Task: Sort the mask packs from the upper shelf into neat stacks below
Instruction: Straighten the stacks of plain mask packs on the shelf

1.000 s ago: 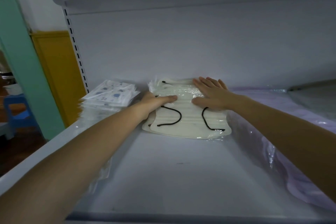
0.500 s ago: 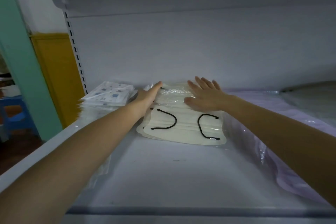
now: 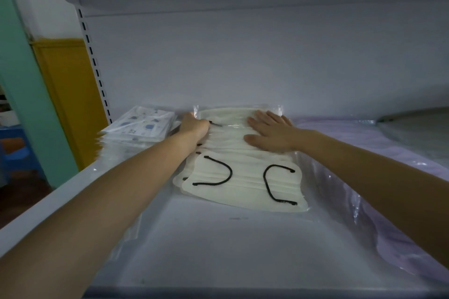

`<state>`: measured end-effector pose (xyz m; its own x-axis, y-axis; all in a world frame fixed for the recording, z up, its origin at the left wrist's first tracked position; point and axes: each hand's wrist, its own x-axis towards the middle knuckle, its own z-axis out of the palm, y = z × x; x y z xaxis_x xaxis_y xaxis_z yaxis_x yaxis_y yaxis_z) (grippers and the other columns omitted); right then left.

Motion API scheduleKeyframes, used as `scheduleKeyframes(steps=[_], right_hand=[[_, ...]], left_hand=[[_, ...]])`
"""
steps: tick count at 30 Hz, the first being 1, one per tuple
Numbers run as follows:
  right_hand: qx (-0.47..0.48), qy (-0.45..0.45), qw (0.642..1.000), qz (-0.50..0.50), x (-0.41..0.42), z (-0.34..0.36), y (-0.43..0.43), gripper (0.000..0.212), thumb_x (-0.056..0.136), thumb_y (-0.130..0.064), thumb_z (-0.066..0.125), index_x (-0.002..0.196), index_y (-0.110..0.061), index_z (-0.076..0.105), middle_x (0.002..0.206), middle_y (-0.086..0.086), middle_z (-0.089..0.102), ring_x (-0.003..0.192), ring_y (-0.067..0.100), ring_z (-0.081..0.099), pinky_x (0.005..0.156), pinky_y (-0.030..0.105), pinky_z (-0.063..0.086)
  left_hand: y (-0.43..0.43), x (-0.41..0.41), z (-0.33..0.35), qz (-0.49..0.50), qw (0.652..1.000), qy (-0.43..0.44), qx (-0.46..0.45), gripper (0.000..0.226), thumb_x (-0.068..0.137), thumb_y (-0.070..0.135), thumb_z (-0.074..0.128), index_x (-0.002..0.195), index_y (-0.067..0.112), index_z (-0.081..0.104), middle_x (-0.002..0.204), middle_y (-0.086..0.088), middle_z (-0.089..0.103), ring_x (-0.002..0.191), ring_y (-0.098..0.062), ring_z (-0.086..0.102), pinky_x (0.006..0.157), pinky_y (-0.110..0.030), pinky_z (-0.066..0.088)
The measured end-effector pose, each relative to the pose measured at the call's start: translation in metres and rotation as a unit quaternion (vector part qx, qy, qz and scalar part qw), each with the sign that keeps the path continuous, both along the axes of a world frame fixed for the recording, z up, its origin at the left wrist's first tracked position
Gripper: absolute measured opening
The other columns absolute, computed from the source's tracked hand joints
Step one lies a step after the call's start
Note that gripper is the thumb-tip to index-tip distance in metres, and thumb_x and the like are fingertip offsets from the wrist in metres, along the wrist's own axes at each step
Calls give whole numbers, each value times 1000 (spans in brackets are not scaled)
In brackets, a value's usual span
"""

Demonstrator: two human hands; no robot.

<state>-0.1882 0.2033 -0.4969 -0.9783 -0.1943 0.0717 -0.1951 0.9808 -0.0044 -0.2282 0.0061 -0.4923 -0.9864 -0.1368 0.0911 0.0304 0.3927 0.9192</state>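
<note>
Right hand (image 3: pixel 272 132) lies palm down, fingers straight and a bit spread, thumb out to its left, flat on top of the cream mask packs (image 3: pixel 243 184); it holds nothing, only presses on the top pack. Left hand (image 3: pixel 194 126) is at the left edge of the same stack, level with the right hand and just to its left, seen from the back. Its fingers bend down over the stack's edge and the tips are hidden, so cannot tell if it grips the packs or only pushes against them. The cream mask packs sit under and between both hands, in clear plastic, stacked a little unevenly, the lower ones sticking out nearer than the hands. Two black ear loops (image 3: pixel 218 172) show on the pack nearer than the wrists. The stack lies on a white shelf (image 3: pixel 218 250), its far end close to the back wall (image 3: pixel 243 56) beyond the fingertips. Just left of the left hand is a stack of patterned mask packs (image 3: pixel 141 126), white with blue prints, close to the cream stack; touching or not is unclear. Right of the right forearm lie purple packs (image 3: pixel 364 153) in shiny plastic, next to the cream stack. Further left of the left hand: slotted upright (image 3: pixel 97 75), yellow panel (image 3: pixel 70 104), green pillar (image 3: pixel 24 92), blue stool (image 3: pixel 14 153) low down.
</note>
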Motion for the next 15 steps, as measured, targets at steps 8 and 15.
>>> scheduleKeyframes(steps=[8, 15], right_hand=[[-12, 21, 1000, -13, -4, -4, 11, 71, 92, -62, 25, 150, -27, 3, 158, 3, -11, 145, 22, -11, 118, 45, 0], [-17, 35, 999, -28, -5, 7, 13, 71, 93, -61, 25, 150, -26, -1, 157, 1, -16, 144, 22, -13, 117, 44, -3]], left_hand=[[5, -4, 0, -3, 998, 60, 24, 46, 94, 16, 45, 139, 9, 36, 89, 1, 51, 74, -11, 48, 58, -20, 35], [7, -15, 6, 83, 996, 4, -15, 62, 94, 49, 45, 132, -1, 47, 121, -14, 57, 115, -31, 53, 83, -31, 40]])
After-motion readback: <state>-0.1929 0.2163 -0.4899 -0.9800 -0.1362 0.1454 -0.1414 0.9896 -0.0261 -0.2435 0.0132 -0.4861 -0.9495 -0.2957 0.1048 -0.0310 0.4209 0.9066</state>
